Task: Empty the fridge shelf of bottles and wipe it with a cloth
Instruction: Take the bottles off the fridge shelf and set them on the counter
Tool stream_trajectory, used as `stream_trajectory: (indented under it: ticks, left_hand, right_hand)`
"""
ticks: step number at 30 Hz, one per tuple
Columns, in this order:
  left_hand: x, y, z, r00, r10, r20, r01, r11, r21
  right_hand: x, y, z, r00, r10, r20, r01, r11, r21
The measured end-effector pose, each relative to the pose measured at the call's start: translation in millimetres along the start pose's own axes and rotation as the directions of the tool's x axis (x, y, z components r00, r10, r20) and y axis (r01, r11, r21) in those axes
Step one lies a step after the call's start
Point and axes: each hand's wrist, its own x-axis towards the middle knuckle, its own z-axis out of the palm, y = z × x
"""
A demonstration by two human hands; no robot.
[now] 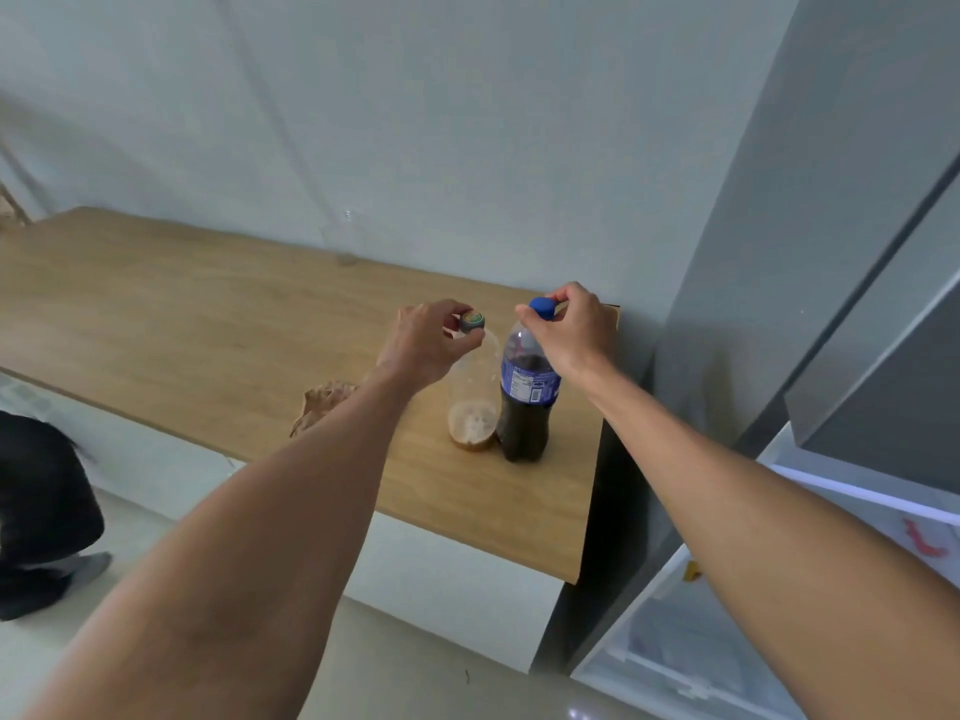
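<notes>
Two bottles stand side by side near the right end of the wooden table (156, 324). The clear bottle (471, 407) holds a little brown liquid at its bottom; my left hand (426, 343) pinches its grey cap. Right beside it stands the dark cola bottle (527, 402) with a blue label and blue cap; my right hand (574, 330) grips that cap from above. A crumpled brown cloth (322, 402) lies on the table, partly hidden behind my left forearm. The open fridge (727, 641) is at the lower right, its white shelves showing.
A clear glass (347, 236) stands at the table's back edge by the white wall. The grey fridge door (883, 304) rises on the right. A person's dark-clothed leg (41, 511) is on the floor at the left.
</notes>
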Motion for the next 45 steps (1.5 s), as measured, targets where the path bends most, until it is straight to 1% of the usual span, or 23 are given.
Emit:
stream_trajectory:
  ticks: [2,6,10,12,13,14,17,19,22,26,29,31,33,36,40,43,45]
  left_hand:
    - [5.8,1.6,2.8,1.000,0.013,0.023,-0.013,1.000,-0.010]
    - [4.4,2.2,1.3,0.999,-0.003,0.054,0.004,1.000,-0.024]
    - [-16.9,3.9,0.6,1.000,-0.016,0.010,0.017,0.999,-0.034]
    - [-38.5,12.7,2.6,0.999,-0.031,-0.035,0.028,0.996,-0.082]
    - [-52.5,18.1,3.5,0.999,-0.040,-0.037,0.036,0.994,-0.104]
    - [-68.1,22.5,4.9,0.999,-0.041,-0.015,0.040,0.994,-0.105]
    - [-116.6,31.1,11.4,0.993,0.001,0.119,0.007,0.998,-0.066]
    - [-148.7,41.0,22.0,0.987,0.023,0.162,-0.013,0.998,-0.061]
    - [-197.1,65.8,51.3,0.977,0.017,0.215,0.011,0.992,-0.127]
    - [-249.6,109.3,103.6,0.919,0.073,0.388,-0.016,0.989,-0.146]
    - [-267.2,146.6,152.6,0.900,0.078,0.428,0.010,0.980,-0.200]
    - [-267.1,169.2,188.9,0.885,0.085,0.458,0.040,0.966,-0.256]
    - [-259.1,184.3,225.7,0.860,0.052,0.507,0.108,0.953,-0.282]
    - [-238.6,194.8,281.6,0.849,-0.032,0.528,0.196,0.946,-0.258]
    - [-208.1,187.3,348.8,0.863,-0.124,0.489,0.270,0.932,-0.240]
    - [-186.9,176.7,395.2,0.897,-0.180,0.404,0.266,0.949,-0.169]
    - [-170.9,171.1,419.1,0.917,-0.224,0.329,0.277,0.953,-0.124]
  right_hand:
    - [0.6,2.3,0.0,0.999,-0.031,0.018,0.031,1.000,0.002]
    - [-13.1,5.9,-8.2,0.997,-0.038,0.064,0.033,0.996,0.078]
    - [-45.7,15.5,-20.6,0.998,-0.052,0.026,0.048,0.991,0.124]
    - [-70.5,24.3,-31.3,0.997,-0.039,0.061,0.031,0.993,0.118]
    - [-85.7,30.1,-38.1,0.995,-0.028,0.093,0.018,0.994,0.107]
    - [-102.1,37.1,-45.2,0.992,-0.014,0.129,0.003,0.996,0.088]
    - [-154.5,64.0,-69.8,0.968,0.047,0.247,-0.043,0.999,-0.022]
    - [-190.2,87.8,-87.5,0.951,0.093,0.295,-0.068,0.993,-0.093]
    - [-239.7,125.2,-118.7,0.951,0.182,0.250,-0.145,0.976,-0.162]
    - [-275.7,167.7,-159.9,0.942,0.325,0.082,-0.308,0.936,-0.169]
    - [-273.5,199.2,-181.9,0.936,0.353,-0.013,-0.351,0.925,-0.145]
    - [-262.6,222.2,-190.8,0.929,0.370,-0.027,-0.369,0.914,-0.167]
    - [-243.8,247.1,-193.9,0.926,0.375,-0.038,-0.376,0.911,-0.170]
    - [-210.0,285.9,-190.6,0.924,0.376,-0.073,-0.382,0.910,-0.158]
    - [-169.2,340.2,-175.6,0.940,0.330,-0.086,-0.338,0.934,-0.117]
    - [-142.1,383.8,-161.3,0.950,0.308,-0.058,-0.313,0.941,-0.125]
    - [-128.7,407.9,-149.5,0.959,0.279,-0.040,-0.282,0.945,-0.165]
